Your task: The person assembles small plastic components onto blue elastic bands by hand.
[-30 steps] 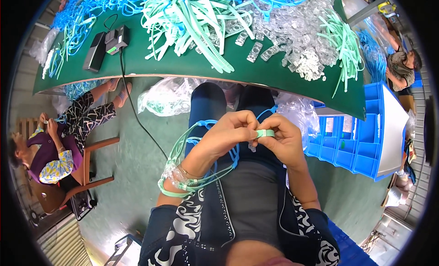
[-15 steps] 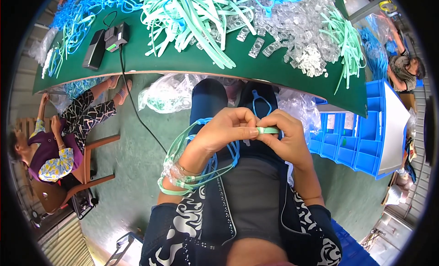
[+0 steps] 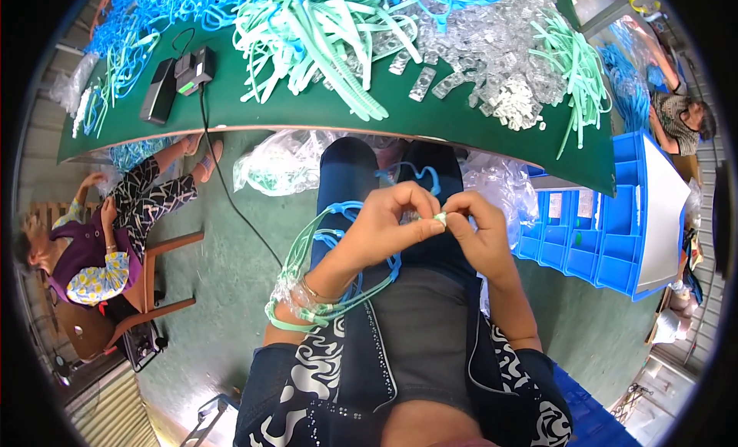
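Observation:
My left hand point(image 3: 392, 224) and my right hand point(image 3: 480, 228) meet above my lap, both pinched closed at the fingertips. Between them shows a small piece of light green strap point(image 3: 440, 218); most of it is hidden by the fingers. A blue cord point(image 3: 421, 170) loops out just beyond the hands, over my thighs. Around my left wrist hang several finished-looking loops of green strap point(image 3: 288, 259) and blue cord, with clear plastic pieces point(image 3: 289, 288) bunched on them.
The green table point(image 3: 223, 112) ahead carries piles of mint straps point(image 3: 315, 39), blue cords point(image 3: 154, 13), clear plastic parts point(image 3: 469, 51) and small white pieces point(image 3: 516, 107). Blue bins point(image 3: 592, 232) stand at right. One person point(image 3: 100, 247) sits at left; another point(image 3: 680, 120) is at far right.
The green strap, seen as a loop in my right fingers before, is now mostly covered by the fingertips. The blue cord has shifted left and bent over.

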A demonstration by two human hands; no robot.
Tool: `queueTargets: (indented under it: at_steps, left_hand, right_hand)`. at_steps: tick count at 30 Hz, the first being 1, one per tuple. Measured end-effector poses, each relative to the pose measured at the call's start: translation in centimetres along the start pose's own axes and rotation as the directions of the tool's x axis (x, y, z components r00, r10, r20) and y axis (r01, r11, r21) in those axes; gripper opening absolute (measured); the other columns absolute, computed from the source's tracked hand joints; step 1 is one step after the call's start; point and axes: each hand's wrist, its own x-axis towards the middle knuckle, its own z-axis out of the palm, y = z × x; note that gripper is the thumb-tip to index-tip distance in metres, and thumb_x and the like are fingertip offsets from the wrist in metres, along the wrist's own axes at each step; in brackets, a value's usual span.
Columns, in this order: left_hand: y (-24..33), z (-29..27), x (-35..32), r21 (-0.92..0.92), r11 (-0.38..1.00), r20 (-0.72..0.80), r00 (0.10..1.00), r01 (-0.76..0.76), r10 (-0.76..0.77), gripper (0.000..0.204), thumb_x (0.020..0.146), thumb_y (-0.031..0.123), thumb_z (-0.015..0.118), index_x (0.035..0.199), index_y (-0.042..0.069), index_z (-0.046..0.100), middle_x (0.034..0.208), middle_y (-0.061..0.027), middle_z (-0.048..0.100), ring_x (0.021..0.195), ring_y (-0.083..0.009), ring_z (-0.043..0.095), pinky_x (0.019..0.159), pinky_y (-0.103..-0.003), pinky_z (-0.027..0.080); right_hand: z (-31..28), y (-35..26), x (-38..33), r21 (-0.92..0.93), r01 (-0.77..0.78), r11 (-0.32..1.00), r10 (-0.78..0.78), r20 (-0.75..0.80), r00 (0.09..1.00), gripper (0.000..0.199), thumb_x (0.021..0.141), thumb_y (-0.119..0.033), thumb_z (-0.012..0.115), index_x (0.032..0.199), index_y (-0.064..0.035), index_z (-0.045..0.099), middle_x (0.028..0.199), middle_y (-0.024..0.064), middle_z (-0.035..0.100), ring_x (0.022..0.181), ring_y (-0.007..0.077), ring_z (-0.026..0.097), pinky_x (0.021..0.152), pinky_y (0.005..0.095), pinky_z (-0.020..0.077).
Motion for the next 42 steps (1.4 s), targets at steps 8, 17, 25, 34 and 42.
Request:
queueTargets:
  at_steps: [8, 17, 25, 34, 42]
  left_hand:
    - [-1.0, -0.1, -0.4, 0.481, 0.863, -0.045, 0.979, -0.154, 0.200, 0.019, 0.072, 0.009, 0.074, 0.078, 0.000, 0.058, 0.075, -0.0049, 0.060, 0.066, -0.0107, 0.055, 0.062, -0.025, 0.045]
    - [0.6, 1.3, -0.1, 0.730, 0.639, 0.077, 0.959, -0.241, 0.273, 0.022, 0.067, 0.007, 0.075, 0.084, 0.003, 0.061, 0.076, -0.0089, 0.061, 0.063, -0.0201, 0.059, 0.057, -0.026, 0.046]
    - [0.5, 0.4, -0.3, 0.417, 0.907, -0.046, 0.995, -0.059, 0.086, 0.014, 0.073, 0.002, 0.069, 0.083, -0.003, 0.061, 0.071, -0.0017, 0.060, 0.066, -0.0056, 0.055, 0.057, -0.020, 0.044]
    - [1.4, -0.5, -0.2, 0.298, 0.919, -0.039, 0.966, 0.256, -0.257, 0.022, 0.092, 0.020, 0.051, 0.083, 0.001, 0.057, 0.071, 0.0013, 0.054, 0.064, -0.0046, 0.047, 0.055, -0.020, 0.037]
    - [1.1, -0.5, -0.6, 0.310, 0.936, -0.042, 0.986, 0.169, -0.164, 0.027, 0.092, 0.025, 0.051, 0.081, 0.000, 0.056, 0.068, -0.0001, 0.051, 0.063, -0.0055, 0.044, 0.054, -0.022, 0.036]
  right_hand:
    - [0.8, 0.1, -0.1, -0.342, 0.136, 0.930, -0.156, -0.031, 0.987, 0.010, 0.078, -0.013, 0.063, 0.075, -0.0062, 0.057, 0.069, 0.0081, 0.058, 0.063, 0.0294, 0.057, 0.056, 0.0378, 0.0420]
    - [0.1, 1.0, -1.0, 0.272, -0.197, 0.942, 0.176, 0.098, 0.979, 0.011, 0.086, -0.009, 0.058, 0.078, -0.0005, 0.057, 0.064, 0.0011, 0.055, 0.057, 0.0051, 0.050, 0.050, 0.0227, 0.0392]
    - [0.2, 1.2, -1.4, 0.543, -0.290, 0.788, 0.285, 0.097, 0.954, 0.012, 0.091, -0.011, 0.053, 0.082, -0.0028, 0.055, 0.062, -0.0012, 0.051, 0.053, 0.0031, 0.046, 0.047, 0.0175, 0.0352]
    - [-0.2, 1.9, -1.3, 0.448, -0.225, 0.865, 0.226, 0.051, 0.973, 0.010, 0.085, -0.010, 0.062, 0.089, -0.0020, 0.056, 0.069, 0.0003, 0.053, 0.061, 0.0080, 0.050, 0.056, 0.0209, 0.0405]
    - [0.4, 0.2, 0.6, -0.048, 0.112, 0.993, -0.109, 0.061, 0.992, 0.020, 0.070, -0.006, 0.072, 0.088, -0.0007, 0.064, 0.084, 0.0090, 0.061, 0.075, 0.0191, 0.056, 0.068, 0.0263, 0.0436]
